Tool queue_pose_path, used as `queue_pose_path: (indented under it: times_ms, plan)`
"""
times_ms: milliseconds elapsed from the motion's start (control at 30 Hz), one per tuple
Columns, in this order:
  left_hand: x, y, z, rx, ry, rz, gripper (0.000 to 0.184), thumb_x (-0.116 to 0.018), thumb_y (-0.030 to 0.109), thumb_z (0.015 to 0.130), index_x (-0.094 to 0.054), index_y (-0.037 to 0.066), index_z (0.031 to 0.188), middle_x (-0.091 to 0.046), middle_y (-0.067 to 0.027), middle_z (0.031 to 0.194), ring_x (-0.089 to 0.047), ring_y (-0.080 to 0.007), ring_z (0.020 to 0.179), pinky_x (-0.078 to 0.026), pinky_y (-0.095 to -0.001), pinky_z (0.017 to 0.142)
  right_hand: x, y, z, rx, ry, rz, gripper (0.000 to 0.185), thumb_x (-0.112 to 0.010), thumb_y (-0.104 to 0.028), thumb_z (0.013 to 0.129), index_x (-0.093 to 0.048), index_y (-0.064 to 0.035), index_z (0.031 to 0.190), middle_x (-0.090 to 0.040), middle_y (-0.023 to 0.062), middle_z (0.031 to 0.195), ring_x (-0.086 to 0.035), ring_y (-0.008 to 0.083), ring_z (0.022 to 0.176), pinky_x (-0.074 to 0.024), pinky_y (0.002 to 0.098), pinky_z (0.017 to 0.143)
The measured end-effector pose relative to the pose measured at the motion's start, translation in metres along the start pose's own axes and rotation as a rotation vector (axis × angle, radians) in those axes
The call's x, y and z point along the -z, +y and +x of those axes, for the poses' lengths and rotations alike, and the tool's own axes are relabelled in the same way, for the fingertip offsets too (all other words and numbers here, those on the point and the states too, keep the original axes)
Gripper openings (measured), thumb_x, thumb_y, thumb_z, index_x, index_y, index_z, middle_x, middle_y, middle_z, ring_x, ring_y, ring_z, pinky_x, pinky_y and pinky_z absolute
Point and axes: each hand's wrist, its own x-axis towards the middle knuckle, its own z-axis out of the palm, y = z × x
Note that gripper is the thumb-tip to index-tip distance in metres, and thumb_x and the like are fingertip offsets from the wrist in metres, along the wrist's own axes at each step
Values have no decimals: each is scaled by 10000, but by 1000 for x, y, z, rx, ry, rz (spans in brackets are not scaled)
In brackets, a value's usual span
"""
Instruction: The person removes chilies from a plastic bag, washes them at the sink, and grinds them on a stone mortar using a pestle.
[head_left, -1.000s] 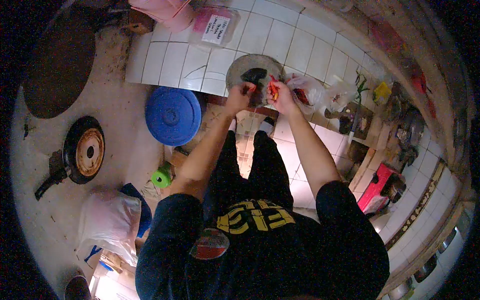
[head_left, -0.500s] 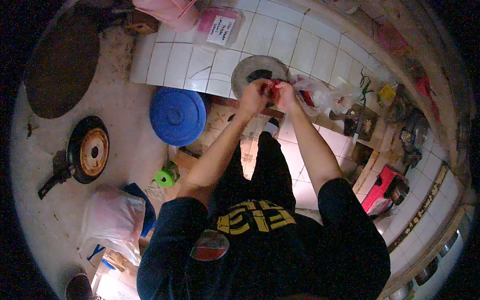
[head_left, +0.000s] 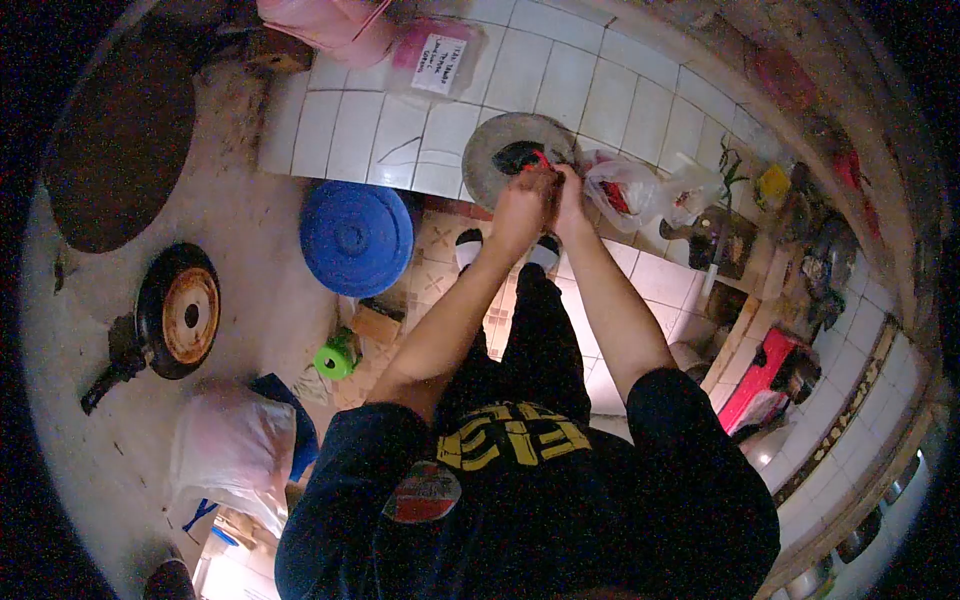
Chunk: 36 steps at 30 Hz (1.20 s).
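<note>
My left hand (head_left: 527,198) and my right hand (head_left: 569,200) meet at the near edge of a round grey stone mortar (head_left: 481,162). Both are closed, fingers bent inward. Red chilies (head_left: 542,158) poke out past my left fingers, over the mortar. What my right fingers pinch is hidden. A dark shape (head_left: 515,156), perhaps a pestle or the bowl's shadow, lies in the middle of the mortar. Just right of my right hand is a clear plastic bag (head_left: 640,200) with red chilies inside.
The mortar stands on a white tiled counter (head_left: 455,140) with a labelled pink-lidded container (head_left: 438,62). Left are a blue round lid (head_left: 357,238), a black frying pan (head_left: 185,312) and a white plastic bag (head_left: 235,450). A red stove-like object (head_left: 765,380) is right.
My hands have come closer together and shifted slightly toward my body. The red chilies now stick out beyond my left fingers instead of showing between the hands.
</note>
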Motion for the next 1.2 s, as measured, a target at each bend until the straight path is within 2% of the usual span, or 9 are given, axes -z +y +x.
queue_pose_path:
  times_ms: [233,300,467,533,733,967,1067,1133,1200]
  plan:
    - [15,-6,0,-148,24,-29,303,-610,77,732,-602,54,1034,-616,-159,977,-581,-353,965,-461,-443,846,2,4,-4,47,-161,119,279,-464,-267,826,-618,-44,893,-644,120,877,-612,270,836,-502,410,785]
    - [14,-15,5,75,203,-212,314,-590,60,738,-593,47,1051,-601,-164,979,-554,-366,996,-435,-436,888,4,3,-3,-7,-151,132,267,-468,-258,830,-613,-43,894,-643,118,871,-614,260,824,-503,409,776]
    - [13,-62,29,62,80,-348,348,-554,37,744,-580,22,1091,-589,-187,1025,-541,-377,1017,-435,-444,890,6,-2,-11,14,-205,82,277,-497,-303,844,-631,-60,840,-648,71,769,-597,234,652,-509,369,610]
    - [18,-69,41,14,-97,54,370,-584,80,742,-589,42,1110,-578,-188,1080,-527,-362,1061,-426,-432,921,17,-3,-1,-1,-240,86,278,-492,-308,849,-623,-63,826,-645,74,768,-596,232,646,-506,360,602]
    - [10,-50,60,-99,-132,517,483,-681,238,740,-544,78,1174,-582,-153,1117,-499,-360,1121,-435,-439,930,21,-1,-7,-31,-152,127,260,-457,-271,866,-579,-51,799,-609,90,768,-571,215,637,-481,318,574]
    - [6,-58,62,245,-476,402,541,-687,230,745,-477,81,1221,-542,-168,1180,-511,-354,1124,-434,-456,933,24,11,-25,-19,-52,124,241,-440,-239,878,-566,-41,819,-583,78,758,-534,184,620,-442,286,545]
    - [-2,-81,64,192,-387,318,474,-630,195,771,-492,115,1218,-528,-147,1218,-523,-366,1109,-434,-458,935,37,9,-18,-28,-84,41,241,-434,-237,881,-568,-47,821,-583,68,755,-526,170,610,-423,279,538]
    - [-8,-100,63,-160,-151,391,331,-574,190,789,-601,155,1117,-507,-110,1272,-493,-356,1147,-410,-475,957,32,6,-22,-53,-121,22,242,-429,-236,884,-570,-48,821,-582,63,752,-523,163,606,-413,275,535]
    - [-6,-102,59,-245,-164,522,308,-570,228,800,-632,143,1090,-507,-109,1299,-491,-344,1168,-406,-481,968,23,6,-28,15,-11,-59,247,-428,-243,886,-575,-54,826,-575,52,742,-520,153,604,-402,265,527]
